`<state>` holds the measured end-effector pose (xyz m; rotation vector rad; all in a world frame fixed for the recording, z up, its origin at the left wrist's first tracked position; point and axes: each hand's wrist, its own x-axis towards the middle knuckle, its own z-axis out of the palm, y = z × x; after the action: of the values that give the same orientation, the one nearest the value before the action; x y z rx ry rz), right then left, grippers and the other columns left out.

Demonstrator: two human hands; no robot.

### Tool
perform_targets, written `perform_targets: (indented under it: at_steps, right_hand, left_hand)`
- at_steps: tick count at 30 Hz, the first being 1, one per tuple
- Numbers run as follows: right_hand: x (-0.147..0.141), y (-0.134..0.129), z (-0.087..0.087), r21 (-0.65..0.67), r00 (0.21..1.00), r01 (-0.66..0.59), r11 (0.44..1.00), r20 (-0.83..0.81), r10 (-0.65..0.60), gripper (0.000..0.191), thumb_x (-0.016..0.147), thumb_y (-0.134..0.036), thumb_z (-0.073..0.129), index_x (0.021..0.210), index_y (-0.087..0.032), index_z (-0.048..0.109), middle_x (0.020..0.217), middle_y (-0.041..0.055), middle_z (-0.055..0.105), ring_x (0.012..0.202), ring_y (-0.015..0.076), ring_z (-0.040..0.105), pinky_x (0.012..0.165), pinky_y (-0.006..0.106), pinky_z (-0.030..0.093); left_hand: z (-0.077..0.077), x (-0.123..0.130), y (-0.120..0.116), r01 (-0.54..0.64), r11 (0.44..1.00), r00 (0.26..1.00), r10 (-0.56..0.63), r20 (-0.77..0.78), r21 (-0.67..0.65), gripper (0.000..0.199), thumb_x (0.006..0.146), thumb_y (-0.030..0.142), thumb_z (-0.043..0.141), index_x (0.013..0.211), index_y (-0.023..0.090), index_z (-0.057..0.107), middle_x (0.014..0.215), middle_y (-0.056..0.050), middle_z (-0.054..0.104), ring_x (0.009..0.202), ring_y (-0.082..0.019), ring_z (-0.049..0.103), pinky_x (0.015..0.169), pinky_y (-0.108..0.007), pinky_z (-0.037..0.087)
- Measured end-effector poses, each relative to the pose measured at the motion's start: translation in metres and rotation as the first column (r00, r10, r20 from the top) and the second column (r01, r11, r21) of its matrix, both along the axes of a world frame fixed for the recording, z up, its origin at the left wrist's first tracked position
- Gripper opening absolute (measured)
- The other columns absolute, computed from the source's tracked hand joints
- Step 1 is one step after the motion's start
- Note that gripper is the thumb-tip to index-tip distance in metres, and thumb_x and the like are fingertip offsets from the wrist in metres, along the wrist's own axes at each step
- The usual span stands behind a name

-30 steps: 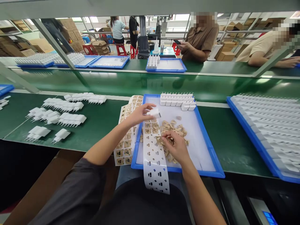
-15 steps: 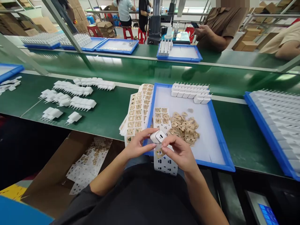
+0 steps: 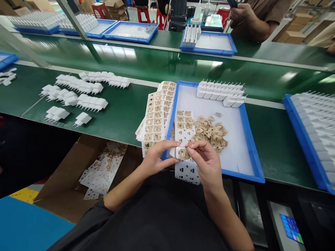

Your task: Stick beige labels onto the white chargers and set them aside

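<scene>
The left hand (image 3: pixel 157 157) holds a white plug (image 3: pixel 173 152) between thumb and fingers; the right hand (image 3: pixel 208 163) pinches a tan sticker (image 3: pixel 184 154) at the plug's end. Under and beyond both hands runs a sheet (image 3: pixel 184 135). Beyond the right hand, a tan heap (image 3: pixel 209 132) lies in the tray (image 3: pixel 237 143); beyond the left, stacked sheets (image 3: pixel 156 120). Farther past the right hand stand plugs in rows (image 3: pixel 220 92).

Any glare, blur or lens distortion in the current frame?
Head view: white glare on the green belt; the far-right blue tray looks stretched toward the frame edge; left hand and right hand look fairly clear, fine detail on the held white piece too small to judge.
</scene>
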<state>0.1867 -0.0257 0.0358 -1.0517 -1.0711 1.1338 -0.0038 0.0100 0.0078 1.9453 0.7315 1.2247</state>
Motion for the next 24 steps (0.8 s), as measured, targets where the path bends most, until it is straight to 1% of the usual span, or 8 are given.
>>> perform_targets:
  at_steps: [5,8,12,16,20,24]
  right_hand:
    - [-0.008,0.001,0.003,0.016,0.999,0.025,1.000,0.035,-0.026,0.003,0.091,-0.026,0.071,0.091,-0.026,0.068,0.091,0.0002,0.065,0.091,0.0156,0.063,0.084,0.029,0.051]
    - [-0.009,0.000,0.004,0.020,0.998,0.028,0.999,0.048,-0.028,0.003,0.091,-0.026,0.070,0.091,-0.026,0.068,0.092,0.0006,0.066,0.093,0.0162,0.064,0.086,0.030,0.052]
    - [-0.010,-0.002,0.005,0.021,0.997,0.029,0.999,0.064,-0.031,0.003,0.092,-0.027,0.070,0.091,-0.026,0.067,0.092,0.0010,0.066,0.095,0.0172,0.065,0.087,0.031,0.054]
    - [-0.011,-0.003,0.005,0.022,0.995,0.040,0.999,0.087,-0.042,0.006,0.091,-0.029,0.070,0.090,-0.025,0.065,0.091,0.0017,0.066,0.094,0.0179,0.066,0.086,0.032,0.055]
    - [-0.012,-0.004,0.006,0.022,0.996,0.045,0.999,0.080,-0.047,0.004,0.092,-0.027,0.069,0.091,-0.026,0.066,0.093,0.0016,0.066,0.095,0.0172,0.065,0.088,0.031,0.054]
    - [-0.014,-0.006,0.004,0.055,0.989,0.071,0.996,0.130,-0.078,0.003,0.093,-0.026,0.068,0.094,-0.026,0.066,0.094,0.0023,0.066,0.098,0.0182,0.066,0.090,0.033,0.054]
  left_hand:
    - [0.002,0.001,-0.002,-0.017,1.000,1.000,0.017,0.006,0.001,0.045,0.085,0.029,0.080,0.127,0.023,0.065,0.121,-0.011,0.075,0.112,-0.024,0.072,0.098,-0.037,0.057]
    - [0.002,0.001,-0.003,-0.025,0.999,1.000,0.025,0.004,-0.022,0.044,0.085,0.030,0.079,0.127,0.024,0.065,0.121,-0.010,0.075,0.112,-0.025,0.072,0.098,-0.038,0.057]
    - [0.003,0.000,-0.004,-0.031,0.999,0.999,0.032,0.020,-0.043,0.048,0.083,0.026,0.082,0.127,0.026,0.066,0.120,-0.009,0.075,0.111,-0.024,0.072,0.097,-0.037,0.057]
    - [0.003,0.000,-0.004,-0.035,0.998,0.999,0.036,0.006,-0.053,0.046,0.083,0.028,0.081,0.126,0.024,0.066,0.120,-0.010,0.076,0.111,-0.025,0.072,0.097,-0.038,0.057]
    - [0.003,0.000,-0.005,-0.044,0.997,0.999,0.044,-0.008,-0.070,0.043,0.084,0.030,0.081,0.124,0.024,0.067,0.120,-0.010,0.075,0.111,-0.026,0.072,0.098,-0.040,0.057]
    - [0.003,0.001,-0.006,-0.046,0.997,0.999,0.046,-0.003,-0.062,0.043,0.083,0.028,0.081,0.124,0.024,0.066,0.120,-0.009,0.075,0.112,-0.025,0.072,0.098,-0.039,0.057]
